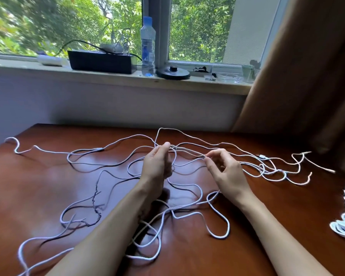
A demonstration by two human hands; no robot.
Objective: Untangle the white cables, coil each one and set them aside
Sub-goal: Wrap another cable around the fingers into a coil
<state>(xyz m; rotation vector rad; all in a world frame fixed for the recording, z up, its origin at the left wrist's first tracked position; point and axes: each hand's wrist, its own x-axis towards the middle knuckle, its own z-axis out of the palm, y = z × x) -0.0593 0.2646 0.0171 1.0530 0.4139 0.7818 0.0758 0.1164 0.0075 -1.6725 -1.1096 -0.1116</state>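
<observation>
Left hand (157,164) pinches the white cables (219,237) at a knot (176,148) above the tabletop (48,186); right hand (226,173) pinches a strand (193,153) leading from it. Loose loops sprawl across the wood. Pulling the strand hard would likely tighten the knot rather than free it.

Views: one. Head camera, wide-angle, worn by the person.
Position: above the near edge of the table (38,176), close over it.
Facing: forward and down, toward the window sill (108,78) and the window (197,26) behind it.
Frame: table across the lower half; sill and window along the top; curtain (307,76) at the right edge. Both forearms enter from the bottom. The left hand (155,166) and right hand (227,174) sit near centre, among the white cables (219,237). Straight lines bow toward the edges.
</observation>
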